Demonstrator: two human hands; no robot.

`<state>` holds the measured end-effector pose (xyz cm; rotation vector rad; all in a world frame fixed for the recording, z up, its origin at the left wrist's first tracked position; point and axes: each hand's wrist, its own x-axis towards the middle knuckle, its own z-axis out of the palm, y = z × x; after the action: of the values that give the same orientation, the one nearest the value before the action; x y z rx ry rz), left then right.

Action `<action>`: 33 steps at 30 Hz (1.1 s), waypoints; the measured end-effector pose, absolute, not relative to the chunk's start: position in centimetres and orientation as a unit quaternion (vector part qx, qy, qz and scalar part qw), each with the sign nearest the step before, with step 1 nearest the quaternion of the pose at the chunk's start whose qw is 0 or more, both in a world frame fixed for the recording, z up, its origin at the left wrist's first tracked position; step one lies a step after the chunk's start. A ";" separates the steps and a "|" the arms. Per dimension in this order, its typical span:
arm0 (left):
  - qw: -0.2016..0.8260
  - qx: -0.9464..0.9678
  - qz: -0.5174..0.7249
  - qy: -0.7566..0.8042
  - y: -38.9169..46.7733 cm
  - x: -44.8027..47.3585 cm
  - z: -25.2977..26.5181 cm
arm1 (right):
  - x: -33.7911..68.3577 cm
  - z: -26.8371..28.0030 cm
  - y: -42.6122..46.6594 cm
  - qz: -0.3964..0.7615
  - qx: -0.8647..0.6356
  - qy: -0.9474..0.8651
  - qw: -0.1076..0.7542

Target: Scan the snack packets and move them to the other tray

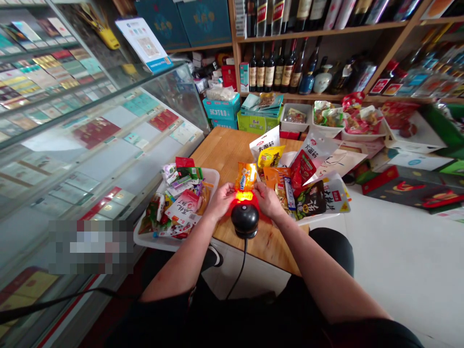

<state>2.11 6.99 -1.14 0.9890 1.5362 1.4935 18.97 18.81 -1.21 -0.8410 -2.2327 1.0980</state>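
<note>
Between my two hands is a small orange snack packet [245, 178], its lower edge lit bright red and yellow. My left hand [224, 199] pinches its left side, and my right hand [267, 199] pinches the right side. Just below the packet stands a black, round-headed barcode scanner [244, 220] on the wooden table [221, 150], its cable running down toward me. Red light glows around its far side. Left of my left hand sits a white plastic bin [213, 181] full of assorted snack packets. Close to my right hand, a second bin [308, 218] holds larger snack bags.
A glass display counter [152, 145] with flat boxes runs along the left, bearing a QR-code stand [143, 43]. Shelves of wine bottles [270, 67] rise behind the table. Boxes and trays of snacks [328, 116] line the back, and a dark gift box [413, 186] lies at right.
</note>
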 end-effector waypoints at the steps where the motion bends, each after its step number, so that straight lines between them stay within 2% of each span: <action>1: 0.397 0.381 0.592 0.589 7.2 2.3 -1.0 | 19.0 -1.1 18.9 0.409 -0.308 -0.820 0.256; 8: 0.476 0.311 0.638 0.519 8.4 3.1 -1.3 | 19.0 -1.5 19.8 0.503 -0.294 -0.754 0.304; 16: 0.529 0.254 0.664 0.464 8.2 3.3 -1.8 | 19.1 -1.9 19.8 0.510 -0.276 -0.753 0.310; 23: 0.380 0.368 0.586 0.614 7.9 0.9 -1.6 | 19.3 -1.1 19.1 0.437 -0.288 -0.807 0.273; 33: 0.309 0.409 0.539 0.668 6.7 -0.2 -2.0 | 18.9 -0.8 18.9 0.467 -0.269 -0.799 0.267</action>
<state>-0.17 6.73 -2.05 1.0801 1.7667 1.4258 18.92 18.85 -0.83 -0.7271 -2.1562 1.2601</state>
